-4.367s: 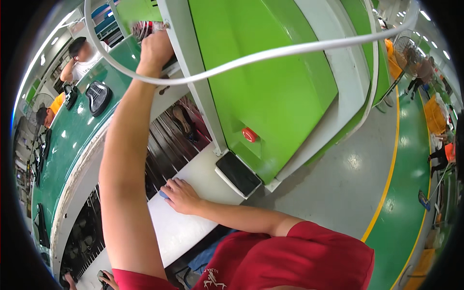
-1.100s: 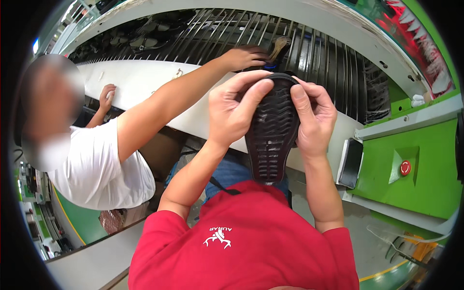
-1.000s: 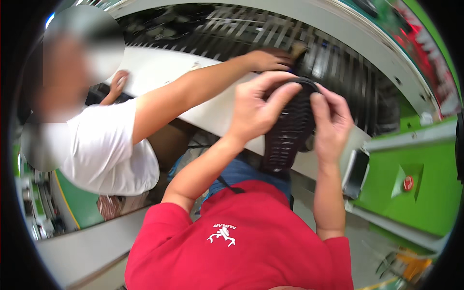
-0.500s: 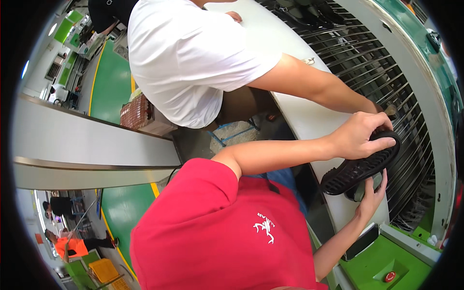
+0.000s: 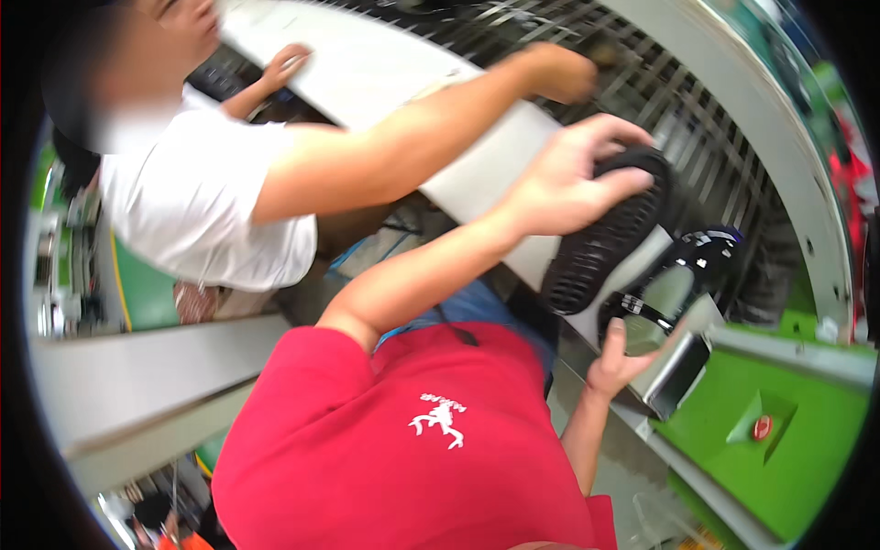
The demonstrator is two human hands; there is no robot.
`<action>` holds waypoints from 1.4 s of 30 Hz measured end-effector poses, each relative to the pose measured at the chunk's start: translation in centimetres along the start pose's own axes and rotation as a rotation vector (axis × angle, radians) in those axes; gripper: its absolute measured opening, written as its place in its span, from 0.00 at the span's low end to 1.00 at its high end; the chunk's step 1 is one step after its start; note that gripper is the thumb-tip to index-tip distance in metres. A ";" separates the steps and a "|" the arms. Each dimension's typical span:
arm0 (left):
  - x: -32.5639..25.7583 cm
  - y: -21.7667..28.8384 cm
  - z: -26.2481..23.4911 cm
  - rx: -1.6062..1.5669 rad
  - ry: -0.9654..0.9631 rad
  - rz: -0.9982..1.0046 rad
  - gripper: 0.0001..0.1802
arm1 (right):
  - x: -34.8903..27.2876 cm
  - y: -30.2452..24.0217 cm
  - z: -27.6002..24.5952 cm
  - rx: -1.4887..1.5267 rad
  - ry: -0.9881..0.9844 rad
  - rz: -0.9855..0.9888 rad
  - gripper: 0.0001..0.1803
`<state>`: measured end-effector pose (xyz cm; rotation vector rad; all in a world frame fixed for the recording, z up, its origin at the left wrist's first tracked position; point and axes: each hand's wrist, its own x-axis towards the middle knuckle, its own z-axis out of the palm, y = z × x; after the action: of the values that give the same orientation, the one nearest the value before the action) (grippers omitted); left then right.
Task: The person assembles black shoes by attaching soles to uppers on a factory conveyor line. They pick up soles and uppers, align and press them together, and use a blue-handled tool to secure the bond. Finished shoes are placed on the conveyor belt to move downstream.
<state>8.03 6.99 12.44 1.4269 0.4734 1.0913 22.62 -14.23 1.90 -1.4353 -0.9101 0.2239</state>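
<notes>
Blurred white lettering [image 5: 443, 401] on red shirt [image 5: 390, 463]

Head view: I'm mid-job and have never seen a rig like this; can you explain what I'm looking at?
There is no robot here. A camera worn on a person's head looks down, so the red shirt is the wearer's own, and the fisheye lens bends straight edges.

The wearer's left hand grips a black ridged sole, tread showing; whether a shoe upper is attached behind it, I can't tell. The right hand holds a shiny black shoe with a strap, its thumb near the heel.

The arm reaching in from the left belongs to a co-worker. Beyond the white ledge run metal rods. Something small and pale lies on the ledge, too blurred to name. At lower right is a green panel with a red button.
</notes>
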 end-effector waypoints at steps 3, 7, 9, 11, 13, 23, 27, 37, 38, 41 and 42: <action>0.2 0.5 0.3 -0.126 -0.006 -0.070 0.19 | -1.6 -0.7 -0.4 0.129 -0.031 0.135 0.49; 0.0 1.2 0.4 -0.093 0.000 -0.079 0.20 | -2.8 -3.0 0.0 0.223 -0.135 0.090 0.56; -0.3 1.6 0.6 -0.057 0.003 -0.064 0.19 | -3.4 -4.6 0.3 0.284 -0.210 0.128 0.56; -0.7 2.3 0.7 -0.054 0.005 -0.056 0.18 | -3.6 -5.4 0.6 0.304 -0.305 0.093 0.57; -1.2 2.9 0.9 -0.046 0.012 -0.025 0.17 | -3.4 -6.5 0.7 0.272 -0.330 0.126 0.56; -3.3 4.7 1.4 0.031 -0.043 0.067 0.42 | -2.5 -7.4 0.9 0.203 -0.440 -0.047 0.56; -3.5 4.7 1.6 0.059 -0.030 0.106 0.40 | -2.3 -7.7 0.9 0.180 -0.451 -0.071 0.56; -3.5 4.7 1.9 0.072 -0.020 0.125 0.39 | -2.5 -7.5 0.6 0.173 -0.457 -0.062 0.56; -3.5 4.7 1.9 0.069 -0.020 0.123 0.39 | -2.5 -7.6 0.7 0.171 -0.457 -0.068 0.56; -3.6 4.7 1.9 0.078 -0.002 0.116 0.38 | -2.4 -7.7 0.9 0.170 -0.454 -0.078 0.56; -3.7 4.7 1.9 0.075 0.000 0.111 0.38 | -2.3 -7.7 0.9 0.173 -0.453 -0.078 0.56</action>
<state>6.41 2.02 15.92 1.5334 0.4437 1.1729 17.56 -16.41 7.85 -1.2051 -1.2778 0.5715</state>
